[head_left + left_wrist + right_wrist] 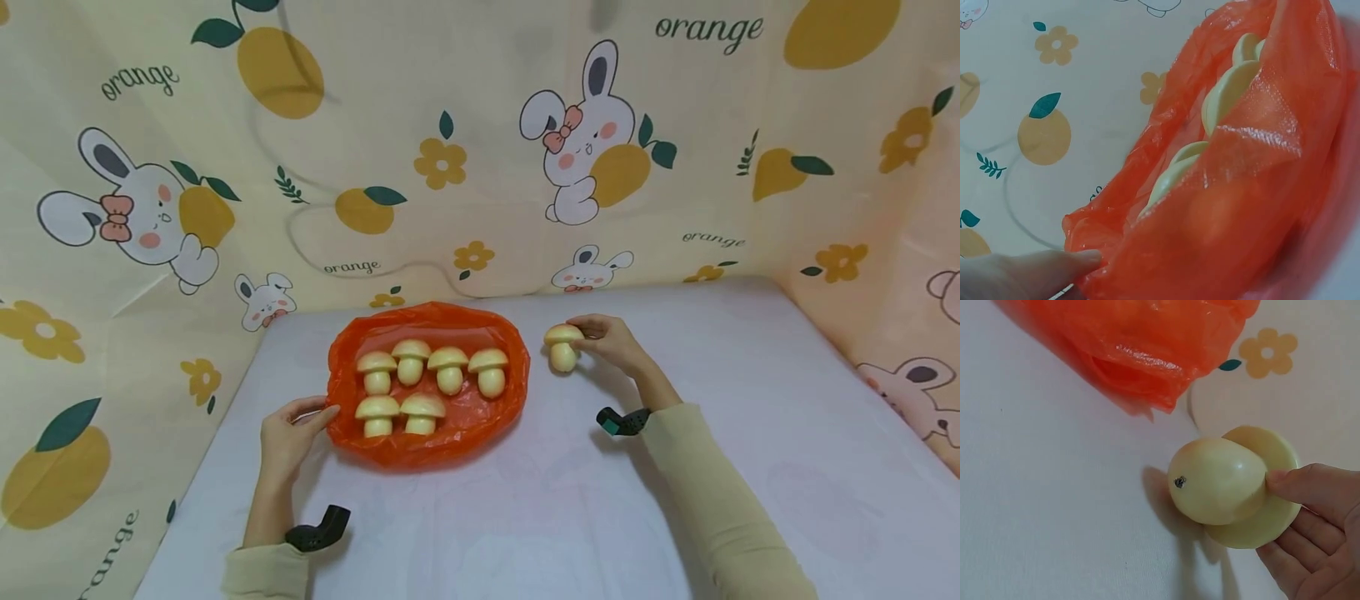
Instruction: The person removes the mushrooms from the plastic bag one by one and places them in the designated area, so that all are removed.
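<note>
Right of centre in the head view, the right hand (pixel 617 346) pinches a mushroom (pixel 562 357) by its cap; at centre left, the left hand (pixel 288 437) pinches the red bag's rim (pixel 427 454). Six mushrooms (pixel 448 368) sit inside, on the desk (pixel 525 525); printed cloth (pixel 480 58) fills the top.

Six mushrooms (pixel 449 372) lie in an open red bag (pixel 474 417) on the white table (pixel 540 508). The left hand (pixel 288 433) pinches the bag's left rim. Right of the bag, the right hand (pixel 617 346) holds a seventh mushroom (pixel 562 346) by its cap; whether it touches the table is hard to tell.
</note>
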Tool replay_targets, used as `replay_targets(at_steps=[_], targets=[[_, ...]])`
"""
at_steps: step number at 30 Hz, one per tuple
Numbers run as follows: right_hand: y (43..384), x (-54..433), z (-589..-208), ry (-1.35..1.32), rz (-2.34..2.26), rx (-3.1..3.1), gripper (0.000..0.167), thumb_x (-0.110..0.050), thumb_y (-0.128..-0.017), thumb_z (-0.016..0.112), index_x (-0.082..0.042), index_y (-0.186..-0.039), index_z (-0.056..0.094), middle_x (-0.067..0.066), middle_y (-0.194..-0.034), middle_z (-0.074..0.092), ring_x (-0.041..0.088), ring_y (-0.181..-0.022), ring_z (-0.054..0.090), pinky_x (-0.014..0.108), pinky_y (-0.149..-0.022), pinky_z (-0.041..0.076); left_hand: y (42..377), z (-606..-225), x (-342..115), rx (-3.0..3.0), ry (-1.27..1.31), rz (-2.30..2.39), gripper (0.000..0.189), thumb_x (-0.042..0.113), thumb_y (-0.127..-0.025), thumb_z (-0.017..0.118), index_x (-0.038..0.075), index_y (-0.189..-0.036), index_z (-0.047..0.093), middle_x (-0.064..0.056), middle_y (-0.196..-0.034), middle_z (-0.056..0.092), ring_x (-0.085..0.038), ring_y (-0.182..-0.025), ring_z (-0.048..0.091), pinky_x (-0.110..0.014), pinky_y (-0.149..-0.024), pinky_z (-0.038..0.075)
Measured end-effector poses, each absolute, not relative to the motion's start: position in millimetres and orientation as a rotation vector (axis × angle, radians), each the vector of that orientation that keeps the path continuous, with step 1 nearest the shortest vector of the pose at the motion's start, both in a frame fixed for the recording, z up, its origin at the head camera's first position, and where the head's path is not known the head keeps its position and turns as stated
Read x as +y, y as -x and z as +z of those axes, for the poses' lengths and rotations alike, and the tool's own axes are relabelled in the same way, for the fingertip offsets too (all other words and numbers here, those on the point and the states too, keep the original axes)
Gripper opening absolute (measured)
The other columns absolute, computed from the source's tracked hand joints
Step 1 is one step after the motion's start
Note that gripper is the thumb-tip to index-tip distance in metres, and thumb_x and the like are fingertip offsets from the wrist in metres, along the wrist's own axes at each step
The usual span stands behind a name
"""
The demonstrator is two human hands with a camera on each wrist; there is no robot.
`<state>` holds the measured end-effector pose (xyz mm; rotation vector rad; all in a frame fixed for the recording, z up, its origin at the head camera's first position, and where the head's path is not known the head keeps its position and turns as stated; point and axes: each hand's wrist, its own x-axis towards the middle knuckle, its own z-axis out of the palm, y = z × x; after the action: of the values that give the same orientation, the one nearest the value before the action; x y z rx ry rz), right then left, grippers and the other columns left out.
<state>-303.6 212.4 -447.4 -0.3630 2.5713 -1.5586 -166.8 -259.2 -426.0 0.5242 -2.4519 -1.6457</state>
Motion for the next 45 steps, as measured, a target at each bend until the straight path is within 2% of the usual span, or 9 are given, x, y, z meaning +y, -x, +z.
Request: replay_targets(at_steps=[3, 4, 6, 9, 15, 22, 33, 38, 45], targets=[[304.4, 212.0, -446.7, 0.380, -1.530, 2.585, 0.046, -0.006, -0.090, 0.064, 0.008, -0.131, 0.052, 0.029, -0.136, 0.054, 0.043, -0.126, 0.053, 0.040, -0.104, 0.049, 166.9, -424.7, -259.2, -2.469, -0.556, -1.595, 0.041, 0.023, -0.085, 0.074, -0.003, -0.116, 0.066, 0.013, -0.086, 0.072, 0.014, -0.070, 0.059, -0.011, -0.071, 0.055], [304.7, 211.8, -446.4, 0.391, -1.526, 2.586, 0.046, -0.006, -0.090, 0.064, 0.008, -0.132, 0.052, 0.030, -0.136, 0.053, 0.044, -0.127, 0.053, 0.047, -0.106, 0.046, 166.8, -424.5, -259.2, -2.467, -0.560, -1.597, 0.042, 0.023, -0.085, 0.074, -0.003, -0.116, 0.066, 0.016, -0.083, 0.072, 0.014, -0.070, 0.059, -0.010, -0.070, 0.054], [305.5, 211.7, -446.6, 0.411, -1.526, 2.581, 0.046, -0.005, -0.090, 0.064, 0.009, -0.132, 0.052, 0.030, -0.136, 0.053, 0.044, -0.128, 0.052, 0.052, -0.107, 0.044, 166.7, -424.2, -259.5, -2.468, -0.561, -1.601, 0.042, 0.024, -0.084, 0.075, -0.003, -0.115, 0.067, 0.021, -0.077, 0.069, 0.013, -0.070, 0.059, -0.010, -0.070, 0.053], [306.0, 211.7, -448.2, 0.433, -1.531, 2.562, 0.046, -0.005, -0.090, 0.064, 0.009, -0.132, 0.052, 0.030, -0.136, 0.053, 0.044, -0.128, 0.051, 0.052, -0.108, 0.043, 166.0, -423.8, -259.9, -2.469, -0.559, -1.617, 0.043, 0.024, -0.084, 0.075, -0.004, -0.116, 0.066, 0.025, -0.074, 0.066, 0.012, -0.070, 0.059, -0.009, -0.070, 0.052], [304.9, 211.4, -450.1, 0.416, -1.532, 2.529, 0.046, -0.006, -0.089, 0.065, 0.007, -0.132, 0.052, 0.029, -0.137, 0.053, 0.044, -0.130, 0.049, 0.055, -0.112, 0.038, 165.4, -424.7, -260.3, -2.475, -0.555, -1.614, 0.043, 0.024, -0.085, 0.074, -0.004, -0.116, 0.066, 0.022, -0.076, 0.068, 0.012, -0.070, 0.059, -0.007, -0.069, 0.051], [303.9, 210.2, -447.2, 0.415, -1.530, 2.522, 0.050, -0.006, -0.088, 0.066, 0.008, -0.133, 0.050, 0.030, -0.138, 0.052, 0.046, -0.131, 0.047, 0.057, -0.113, 0.036, 165.2, -426.1, -261.5, -2.465, -0.548, -1.646, 0.045, 0.025, -0.084, 0.075, -0.004, -0.117, 0.065, 0.025, -0.074, 0.067, 0.012, -0.070, 0.060, -0.009, -0.071, 0.053], [301.8, 208.5, -445.2, 0.376, -1.500, 2.544, 0.053, -0.010, -0.089, 0.067, 0.007, -0.135, 0.048, 0.029, -0.138, 0.051, 0.045, -0.130, 0.047, 0.058, -0.112, 0.037, 165.4, -423.2, -260.3, -2.500, -0.566, -1.640, 0.045, 0.027, -0.086, 0.073, -0.002, -0.119, 0.065, 0.018, -0.081, 0.071, 0.011, -0.071, 0.060, -0.009, -0.073, 0.053], [301.4, 208.8, -444.3, 0.391, -1.494, 2.558, 0.052, -0.010, -0.088, 0.068, 0.007, -0.133, 0.050, 0.029, -0.138, 0.052, 0.045, -0.130, 0.048, 0.057, -0.112, 0.037, 164.8, -421.8, -261.8, -2.501, -0.554, -1.668, 0.048, 0.028, -0.085, 0.074, -0.004, -0.120, 0.063, 0.022, -0.077, 0.068, 0.011, -0.071, 0.061, -0.011, -0.074, 0.054], [300.7, 210.0, -440.7, 0.448, -1.508, 2.574, 0.051, -0.004, -0.087, 0.066, 0.013, -0.132, 0.048, 0.033, -0.137, 0.049, 0.048, -0.130, 0.048, 0.055, -0.110, 0.040, 165.4, -422.5, -262.6, -2.469, -0.531, -1.758, 0.053, 0.027, -0.085, 0.074, -0.006, -0.123, 0.060, 0.028, -0.070, 0.064, 0.011, -0.070, 0.062, -0.009, -0.072, 0.053]])
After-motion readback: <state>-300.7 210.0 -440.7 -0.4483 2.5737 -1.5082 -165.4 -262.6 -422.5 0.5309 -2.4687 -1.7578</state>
